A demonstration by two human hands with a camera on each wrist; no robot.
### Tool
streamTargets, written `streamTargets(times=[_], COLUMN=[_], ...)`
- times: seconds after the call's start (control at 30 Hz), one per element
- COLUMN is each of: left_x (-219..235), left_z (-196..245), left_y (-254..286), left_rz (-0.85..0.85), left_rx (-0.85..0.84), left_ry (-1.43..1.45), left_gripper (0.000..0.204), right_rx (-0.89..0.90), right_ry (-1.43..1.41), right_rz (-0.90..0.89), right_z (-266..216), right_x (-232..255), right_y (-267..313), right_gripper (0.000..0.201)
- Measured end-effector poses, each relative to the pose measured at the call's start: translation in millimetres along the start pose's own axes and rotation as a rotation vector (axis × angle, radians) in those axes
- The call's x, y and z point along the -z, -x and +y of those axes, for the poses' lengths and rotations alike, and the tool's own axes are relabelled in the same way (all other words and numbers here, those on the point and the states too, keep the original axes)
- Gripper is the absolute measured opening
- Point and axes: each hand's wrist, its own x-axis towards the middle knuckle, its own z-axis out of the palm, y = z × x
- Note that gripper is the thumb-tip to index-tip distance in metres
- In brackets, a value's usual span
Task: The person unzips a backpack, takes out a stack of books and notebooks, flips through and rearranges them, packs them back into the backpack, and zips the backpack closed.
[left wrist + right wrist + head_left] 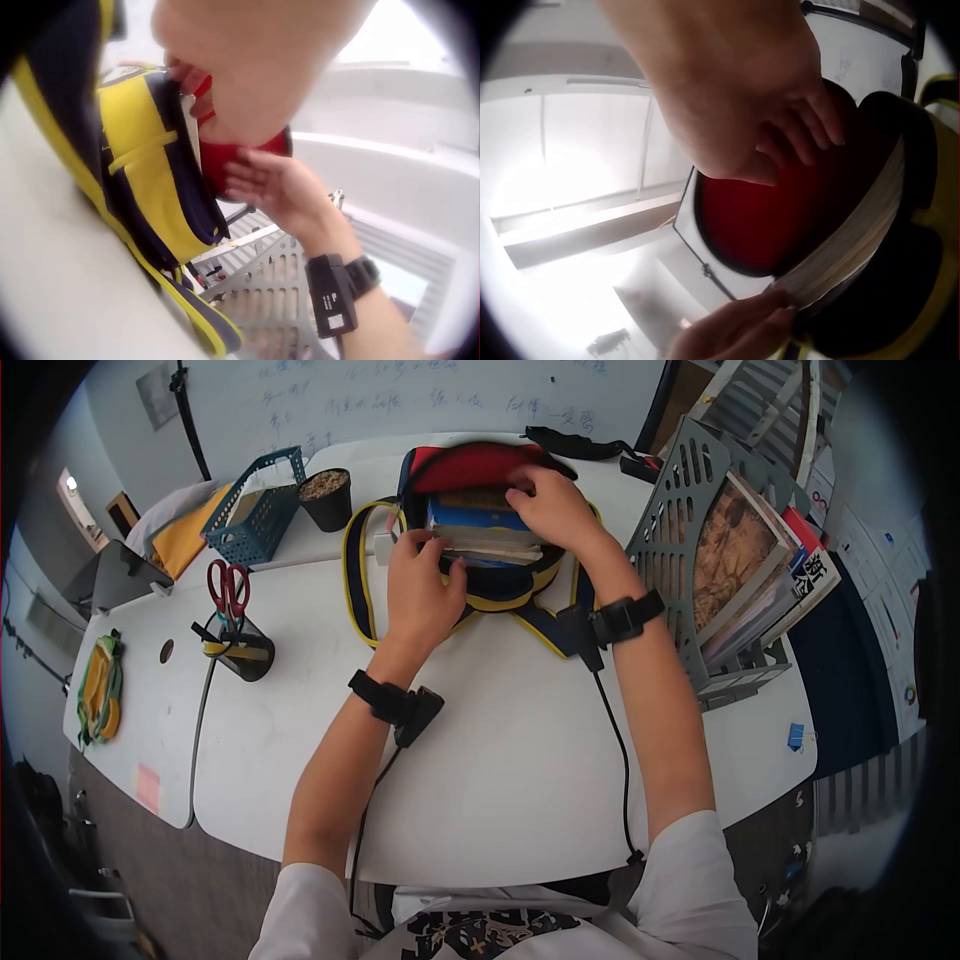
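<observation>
A navy backpack (pixel 480 592) with yellow trim lies on the table, its red-lined flap (pixel 455 468) folded back from the mouth. Books (pixel 480 520) fill it, one with a blue cover; their page edges (pixel 847 251) show in the right wrist view. My left hand (pixel 425 592) grips the left side of the backpack's rim, its fingers curled over the edge beside the books. Over the right part of the opening is my right hand (pixel 553 510), fingers loosely bent in front of the red lining and holding nothing.
A grey magazine rack (pixel 675 520) with books stands close on the right. Toward the left are a plant pot (pixel 326 502), a blue basket (pixel 262 510) and a pen holder (pixel 243 650) with scissors (pixel 229 590). A whiteboard (pixel 400 400) rises behind.
</observation>
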Motion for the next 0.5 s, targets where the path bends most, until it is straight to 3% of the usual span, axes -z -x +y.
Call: streamTargets(times=[0.07, 0.17, 0.23, 0.3, 0.37, 0.43, 0.5], left_x=[1, 0, 2, -2, 1, 7, 9], left_z=[-3, -6, -12, -32, -36, -27, -4], left_y=[-16, -43, -62, -85, -100, -111, -116], left_rz=[-0.042, 0.004, -0.033, -0.123, -0.496, -0.571, -0.733], left_rx=[-0.051, 0.03, 0.075, 0.02, 0.003, -0.038, 0.688], left_ry=[-0.021, -0.042, -0.136, -0.166, 0.072, -0.009, 0.009], left_gripper=[0.038, 0.034, 0.033, 0.036, 0.042, 0.044, 0.042], right_rx=[-0.068, -0.062, -0.075, -0.099, -0.068, -0.027, -0.244], right_ry=[0.217, 0.347, 0.368, 0.398, 0.32, 0.245, -0.001], right_rz=[-0.157, -0.094, -0.163, -0.296, -0.312, -0.319, -0.314], right_z=[14, 31, 30, 27, 43, 47, 31], right_x=[4, -9, -12, -14, -23, -25, -16], right_y=[-11, -11, -13, -16, -24, -29, -17], right_gripper=[0.04, 0.041, 0.043, 0.048, 0.048, 0.049, 0.061])
